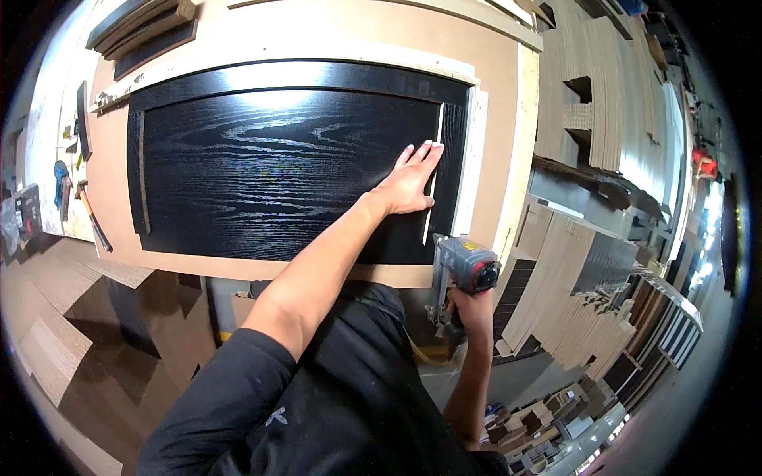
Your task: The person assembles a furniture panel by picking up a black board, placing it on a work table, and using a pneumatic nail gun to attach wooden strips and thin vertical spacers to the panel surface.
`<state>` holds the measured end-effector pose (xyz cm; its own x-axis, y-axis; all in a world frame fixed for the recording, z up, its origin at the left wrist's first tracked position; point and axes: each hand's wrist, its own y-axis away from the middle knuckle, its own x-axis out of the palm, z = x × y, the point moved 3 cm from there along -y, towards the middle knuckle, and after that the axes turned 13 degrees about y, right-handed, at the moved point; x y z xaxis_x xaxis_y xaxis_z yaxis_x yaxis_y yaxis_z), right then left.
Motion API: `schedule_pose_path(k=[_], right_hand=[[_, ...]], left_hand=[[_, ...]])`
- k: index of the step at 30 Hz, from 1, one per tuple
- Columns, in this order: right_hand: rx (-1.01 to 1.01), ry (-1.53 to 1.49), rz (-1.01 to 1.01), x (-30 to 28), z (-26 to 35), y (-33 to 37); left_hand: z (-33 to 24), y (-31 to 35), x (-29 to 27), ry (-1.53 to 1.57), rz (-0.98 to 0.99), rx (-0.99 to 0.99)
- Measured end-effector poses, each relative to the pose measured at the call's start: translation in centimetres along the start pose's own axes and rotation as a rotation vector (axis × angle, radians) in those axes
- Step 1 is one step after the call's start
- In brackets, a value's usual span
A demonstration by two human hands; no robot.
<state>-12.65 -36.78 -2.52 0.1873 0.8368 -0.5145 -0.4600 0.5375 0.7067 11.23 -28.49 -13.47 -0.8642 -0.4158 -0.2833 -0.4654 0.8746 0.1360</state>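
Observation:
A black wood-grained door panel (262, 174) with a raised frame lies flat on the workbench in front of me. My left hand (408, 181) rests on its right part, fingers outstretched. Under or beside the fingertips and thumb runs a thin pale strip (432, 190) along the panel's right frame edge. In my right hand (475, 309) is a grey and black nail gun (467, 266), gripped by the handle. Its nose is by the panel's lower right corner; whether it touches is unclear. A similar narrow strip (143, 174) lines the panel's left frame edge.
Pale wooden rails (357, 54) border the panel at the back and right. A hammer (95, 218) lies at the bench's left end. Dark boards (147, 32) are stacked at the far left. Cut panels (563, 270) stand in stacks on the right, with brown boards (119, 341) below left.

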Motion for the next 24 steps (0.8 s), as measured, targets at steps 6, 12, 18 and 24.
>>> schedule_pose_path(k=[6,12,18,24], right_hand=[[-0.076,-0.016,-0.013,1.2,-0.1,0.7],[0.027,-0.056,-0.004,1.5,0.9,1.2],[0.054,0.026,-0.018,1.4,1.2,1.1],[0.063,0.029,0.025,1.2,0.6,0.8]], left_hand=[[-0.1,0.0,0.1,-0.032,0.006,-0.032],[0.0,-0.1,0.1,-0.025,0.016,-0.025],[-0.2,0.0,0.0,-0.016,0.003,-0.042],[-0.2,0.0,-0.1,-0.002,0.013,-0.025]])
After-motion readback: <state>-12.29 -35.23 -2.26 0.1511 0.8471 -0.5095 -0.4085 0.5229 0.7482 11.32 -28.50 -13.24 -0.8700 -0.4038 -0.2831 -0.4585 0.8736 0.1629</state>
